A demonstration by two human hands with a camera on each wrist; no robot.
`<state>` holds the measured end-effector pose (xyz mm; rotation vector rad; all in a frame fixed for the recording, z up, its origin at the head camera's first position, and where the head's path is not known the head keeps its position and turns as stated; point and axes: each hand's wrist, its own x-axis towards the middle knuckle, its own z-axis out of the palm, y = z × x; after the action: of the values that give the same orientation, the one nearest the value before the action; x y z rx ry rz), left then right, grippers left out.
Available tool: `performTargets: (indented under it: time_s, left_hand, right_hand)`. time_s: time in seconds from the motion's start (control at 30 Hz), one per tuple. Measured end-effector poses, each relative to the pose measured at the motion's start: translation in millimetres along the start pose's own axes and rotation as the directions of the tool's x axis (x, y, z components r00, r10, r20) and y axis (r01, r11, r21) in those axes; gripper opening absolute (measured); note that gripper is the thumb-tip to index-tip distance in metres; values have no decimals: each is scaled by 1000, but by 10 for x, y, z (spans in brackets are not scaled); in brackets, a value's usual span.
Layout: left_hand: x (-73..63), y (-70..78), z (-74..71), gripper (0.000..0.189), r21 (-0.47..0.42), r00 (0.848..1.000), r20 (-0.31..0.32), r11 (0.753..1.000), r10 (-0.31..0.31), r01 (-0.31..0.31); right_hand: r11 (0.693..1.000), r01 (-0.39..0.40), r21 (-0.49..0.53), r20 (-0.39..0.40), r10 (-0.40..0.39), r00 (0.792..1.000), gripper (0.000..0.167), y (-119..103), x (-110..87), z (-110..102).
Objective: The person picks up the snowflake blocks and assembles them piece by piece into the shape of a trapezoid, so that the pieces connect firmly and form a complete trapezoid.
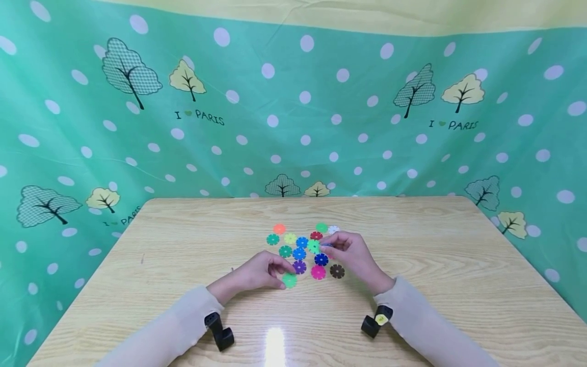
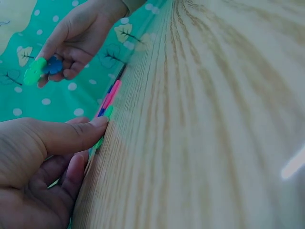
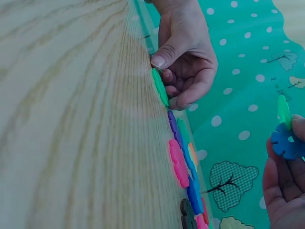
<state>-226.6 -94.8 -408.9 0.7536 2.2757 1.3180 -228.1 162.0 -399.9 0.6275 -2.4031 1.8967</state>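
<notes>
Work surface: wood-grain table top (image 1: 412, 316) beneath both hands. Left hand (image 1: 257, 271): fingers curled, a small gap left between thumb and fingertips, which grip the edge of a light green, round, notched plastic disc (image 1: 290, 281) at table level. Right hand (image 1: 353, 252): raised above the surface, nearly closed, thumb and fingers pinching a blue, round, notched plastic disc (image 3: 286, 142). A bright green, notched plastic disc (image 1: 314, 246) is joined to the blue one and projects from the right fingertips on the side toward the left hand.

Loose notched plastic discs lie as follows. Just beside the left fingertips: purple disc (image 1: 299, 266). Between the hands: dark blue disc (image 1: 321, 259) and, nearer the person, pink disc (image 1: 318, 272). On the near side of the right hand: dark brown disc (image 1: 337, 270). Beyond the left hand: teal disc (image 1: 272, 239) and orange disc (image 1: 279, 229). Beyond the right fingertips: red disc (image 1: 316, 235), with white disc (image 1: 334, 229) farther out.

Behind each hand: cream sleeve (image 1: 160, 326) and black wrist unit (image 1: 220, 334). Well beyond both hands: green fabric backdrop (image 1: 284, 137) with white dots and tree prints
</notes>
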Motion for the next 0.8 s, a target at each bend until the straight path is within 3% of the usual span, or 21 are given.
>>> performTargets:
  time_s: [0.07, 0.33, 0.47, 0.67, 0.8]
  left_hand:
    - [-20, 62, -2, 31, -2, 1000, -2, 1000, -2, 2]
    - [91, -230, 17, 33, 30, 1000, -2, 1000, -5, 5]
    - [93, -229, 11, 33, 43, 1000, 11, 999, 11, -11]
    - [72, -181, 31, 33, 171, 998, 17, 984, 53, -55]
    - [77, -168, 31, 31, 195, 998, -6, 979, 67, -65]
  right_hand:
    - [1000, -2, 3, -3, 2, 1000, 12, 36, 4, -4]
    - [1000, -7, -4, 7, 7, 1000, 12, 12, 10, -9]
    - [1000, -5, -1, 9, 5, 1000, 12, 14, 14, -12]
    - [1000, 3, 16, 11, -4, 1000, 11, 18, 5, -11]
    - [1000, 4, 16, 11, -4, 1000, 11, 24, 1, -8]
